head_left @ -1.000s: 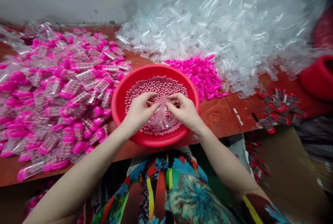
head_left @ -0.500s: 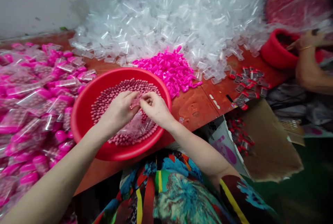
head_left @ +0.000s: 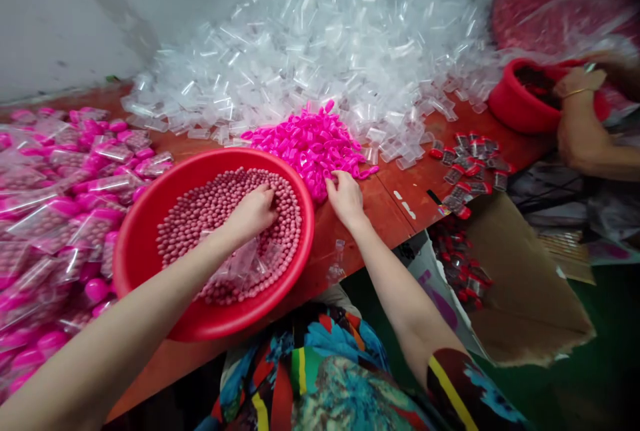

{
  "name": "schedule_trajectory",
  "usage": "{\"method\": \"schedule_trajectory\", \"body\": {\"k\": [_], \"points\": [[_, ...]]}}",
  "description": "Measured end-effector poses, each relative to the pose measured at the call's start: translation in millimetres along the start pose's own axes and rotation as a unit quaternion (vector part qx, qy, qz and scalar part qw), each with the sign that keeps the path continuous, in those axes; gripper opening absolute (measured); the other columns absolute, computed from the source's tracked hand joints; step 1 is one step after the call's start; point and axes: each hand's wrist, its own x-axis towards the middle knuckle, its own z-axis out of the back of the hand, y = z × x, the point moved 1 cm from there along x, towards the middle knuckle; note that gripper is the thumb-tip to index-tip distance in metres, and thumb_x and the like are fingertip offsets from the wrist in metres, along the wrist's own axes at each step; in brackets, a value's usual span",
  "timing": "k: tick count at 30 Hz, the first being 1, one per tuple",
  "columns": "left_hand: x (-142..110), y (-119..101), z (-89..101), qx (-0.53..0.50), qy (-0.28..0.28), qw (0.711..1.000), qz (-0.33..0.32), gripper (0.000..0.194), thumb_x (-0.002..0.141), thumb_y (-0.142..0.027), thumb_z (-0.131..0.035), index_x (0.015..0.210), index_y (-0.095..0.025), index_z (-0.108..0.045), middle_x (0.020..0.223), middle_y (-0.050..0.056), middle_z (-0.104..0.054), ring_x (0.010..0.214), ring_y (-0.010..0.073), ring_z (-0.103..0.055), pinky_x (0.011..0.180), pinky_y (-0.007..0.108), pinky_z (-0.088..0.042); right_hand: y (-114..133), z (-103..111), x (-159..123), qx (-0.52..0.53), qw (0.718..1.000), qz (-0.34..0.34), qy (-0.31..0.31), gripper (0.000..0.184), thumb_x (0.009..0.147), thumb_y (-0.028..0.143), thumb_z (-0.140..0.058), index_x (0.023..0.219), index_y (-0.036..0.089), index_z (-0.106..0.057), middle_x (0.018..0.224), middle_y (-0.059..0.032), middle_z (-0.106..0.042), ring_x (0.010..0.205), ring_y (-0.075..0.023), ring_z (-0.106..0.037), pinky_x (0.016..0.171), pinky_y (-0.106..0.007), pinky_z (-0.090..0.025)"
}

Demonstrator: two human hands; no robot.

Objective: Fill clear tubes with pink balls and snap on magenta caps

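A red plastic basin [head_left: 131,244] holds many small pink beads [head_left: 195,217]. My left hand [head_left: 254,212] is inside it, closed and low over the beads; its fingertips are turned away, so what they hold is hidden. Clear plastic pieces [head_left: 245,264] lie on the beads beneath my left wrist. At the near right edge of a heap of bright pink caps [head_left: 320,141], my right hand [head_left: 345,196] pinches a pink cap between thumb and forefinger.
Filled pink-capped containers [head_left: 65,204] are heaped at left, and clear empty containers [head_left: 325,51] pile up behind. Red-capped containers [head_left: 473,164] lie at right above an open cardboard box [head_left: 530,284]. A co-worker's hand [head_left: 580,84] reaches into another red basin [head_left: 520,107].
My hands have parted from over the basin. The left has gone down to the beads, and the right has moved out to the pink caps. The view has shifted slightly.
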Motion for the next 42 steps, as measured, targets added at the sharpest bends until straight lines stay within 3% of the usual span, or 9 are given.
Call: {"method": "schedule_trajectory", "body": {"k": [2,6,9,13,18,22,27,37,42], "points": [[-1,-8,-1.4,-0.156,-0.018,0.986,0.048,0.014,0.067,-0.019,-0.063,0.060,-0.022,-0.052,0.068,0.002,-0.056,0.065,0.0181,-0.053,0.065,0.030,-0.041,-2,-11,7,-0.067,0.998,0.009,0.021,0.029,0.092,0.023,-0.055,0.114,0.010,-0.068,0.111,-0.0204,-0.071,0.104,-0.0279,-0.066,0.095,-0.045,-0.051],[-21,-18,14.0,-0.432,-0.017,0.896,0.099,0.019,0.072,-0.030,-0.071,0.085,-0.016,-0.070,0.080,0.000,-0.065,0.072,0.0134,-0.058,0.072,0.026,-0.044,-2,-19,6,-0.091,0.996,0.016,0.017,0.032,0.091,0.022,-0.054,0.117,0.009,-0.068,0.112,-0.0215,-0.070,0.105,-0.0306,-0.065,0.096,-0.049,-0.050],[-47,-20,30.6,-0.531,-0.033,0.839,0.111,0.026,0.073,-0.028,-0.077,0.096,-0.015,-0.072,0.092,0.002,-0.069,0.085,0.0128,-0.062,0.084,0.026,-0.047,-9,-14,4,-0.006,1.000,0.001,0.002,0.030,0.088,0.026,-0.058,0.112,0.010,-0.069,0.109,-0.0190,-0.072,0.102,-0.0294,-0.066,0.098,-0.051,-0.050],[-81,-20,41.3,-0.686,-0.024,0.710,0.155,0.031,0.079,-0.026,-0.075,0.107,-0.014,-0.070,0.102,0.009,-0.071,0.097,0.0205,-0.068,0.080,0.032,-0.055,-4,2,1,0.170,0.985,-0.018,-0.037,0.031,0.085,0.036,-0.064,0.107,0.015,-0.066,0.099,-0.0118,-0.072,0.090,-0.0233,-0.068,0.091,-0.045,-0.056],[-115,-24,42.1,-0.771,-0.040,0.611,0.176,0.038,0.079,-0.014,-0.067,0.116,-0.015,-0.063,0.092,0.009,-0.073,0.077,0.0192,-0.072,0.062,0.026,-0.052,56,29,-21,0.322,0.943,0.052,0.059,0.034,0.086,0.039,-0.069,0.114,0.021,-0.064,0.100,-0.0060,-0.072,0.084,-0.0181,-0.069,0.085,-0.039,-0.059],[-133,-26,39.3,-0.795,-0.061,0.583,0.156,0.023,0.081,-0.018,-0.060,0.103,-0.012,-0.062,0.086,0.012,-0.074,0.066,0.0187,-0.069,0.054,0.025,-0.050,119,42,-51,0.340,0.907,0.137,0.209,0.026,0.092,0.033,-0.068,0.117,0.026,-0.069,0.111,-0.0043,-0.074,0.099,-0.0185,-0.071,0.094,-0.038,-0.058],[-150,-27,36.5,-0.805,-0.071,0.573,0.134,0.021,0.081,-0.018,-0.061,0.100,-0.011,-0.066,0.085,0.011,-0.074,0.069,0.0193,-0.070,0.053,0.024,-0.048,165,43,-72,0.270,0.886,0.237,0.291,0.021,0.095,0.026,-0.064,0.114,0.024,-0.073,0.115,-0.0055,-0.077,0.108,-0.0220,-0.071,0.102,-0.042,-0.055],[-162,-17,27.8,-0.798,-0.092,0.571,0.171,0.018,0.082,-0.022,-0.065,0.087,-0.008,-0.074,0.077,0.011,-0.073,0.062,0.0148,-0.063,0.051,0.023,-0.043,172,30,-63,0.161,0.830,0.422,0.328,0.021,0.097,0.018,-0.059,0.110,0.024,-0.075,0.103,-0.0071,-0.075,0.100,-0.0215,-0.070,0.090,-0.039,-0.057],[-159,-12,27.3,-0.826,-0.097,0.523,0.186,0.023,0.085,-0.019,-0.059,0.099,-0.008,-0.074,0.085,0.012,-0.075,0.066,0.0158,-0.066,0.054,0.023,-0.045,167,21,-58,0.080,0.863,0.443,0.229,0.023,0.098,0.021,-0.057,0.109,0.024,-0.076,0.108,-0.0111,-0.075,0.103,-0.0260,-0.068,0.094,-0.046,-0.055]]}}
